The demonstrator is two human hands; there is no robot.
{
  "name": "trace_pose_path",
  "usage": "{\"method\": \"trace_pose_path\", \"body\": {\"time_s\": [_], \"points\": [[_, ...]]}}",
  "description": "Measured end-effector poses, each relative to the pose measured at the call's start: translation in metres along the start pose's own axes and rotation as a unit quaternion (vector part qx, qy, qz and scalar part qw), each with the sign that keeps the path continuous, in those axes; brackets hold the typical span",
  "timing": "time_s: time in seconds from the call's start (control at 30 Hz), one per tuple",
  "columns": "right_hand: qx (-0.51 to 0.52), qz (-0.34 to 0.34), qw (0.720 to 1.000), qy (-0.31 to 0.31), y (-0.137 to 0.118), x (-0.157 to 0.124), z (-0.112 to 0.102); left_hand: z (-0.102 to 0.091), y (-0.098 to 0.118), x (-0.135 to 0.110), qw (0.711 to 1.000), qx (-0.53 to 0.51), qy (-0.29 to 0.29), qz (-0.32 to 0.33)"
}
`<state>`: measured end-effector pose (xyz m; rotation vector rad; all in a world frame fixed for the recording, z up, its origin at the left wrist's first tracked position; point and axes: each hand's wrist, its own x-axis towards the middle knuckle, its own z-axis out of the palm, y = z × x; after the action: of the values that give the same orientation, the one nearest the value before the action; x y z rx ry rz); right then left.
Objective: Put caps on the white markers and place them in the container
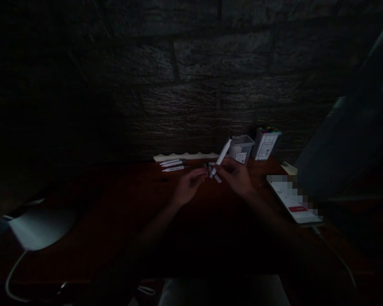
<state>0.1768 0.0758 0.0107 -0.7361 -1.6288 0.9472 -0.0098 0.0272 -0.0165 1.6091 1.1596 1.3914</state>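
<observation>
Held at a tilt in my right hand (238, 176) is a white marker (224, 151), its dark end pointing up and to the right. The fingers of that hand are closed around its lower part. Just left of it is my left hand (189, 185), its fingers stretched toward the marker and its thumb a little apart. I cannot make out anything held in it. Short pale pieces, perhaps ends of other markers (217, 179), show between the hands. Several white markers (173, 165) lie side by side on the brown table (130, 195), beyond my left hand.
Behind my right hand stands a clear plastic box (242, 146), beside a second box (266, 145) full of colour-tipped markers. A wavy pale strip (191, 157) lies along the stone wall (191, 102). A lit phone or tablet (293, 199) with a cable is right; a white lamp-like object (41, 227) is left.
</observation>
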Motion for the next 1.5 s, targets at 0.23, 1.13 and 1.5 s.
{"method": "trace_pose_path", "body": {"time_s": [0.23,1.13,1.5], "points": [[-0.081,-0.006,0.996,0.048,-0.001,0.003,-0.005,-0.024,0.006,0.036,0.965,0.242,0.101,-0.023],[-0.212,-0.032,0.959,-0.186,-0.019,-0.037,0.036,-0.063,0.021,0.014,0.924,-0.337,0.126,-0.134],[-0.224,-0.026,0.955,-0.192,-0.01,-0.035,0.029,-0.056,0.016,0.014,0.949,-0.28,0.085,-0.113]]}}
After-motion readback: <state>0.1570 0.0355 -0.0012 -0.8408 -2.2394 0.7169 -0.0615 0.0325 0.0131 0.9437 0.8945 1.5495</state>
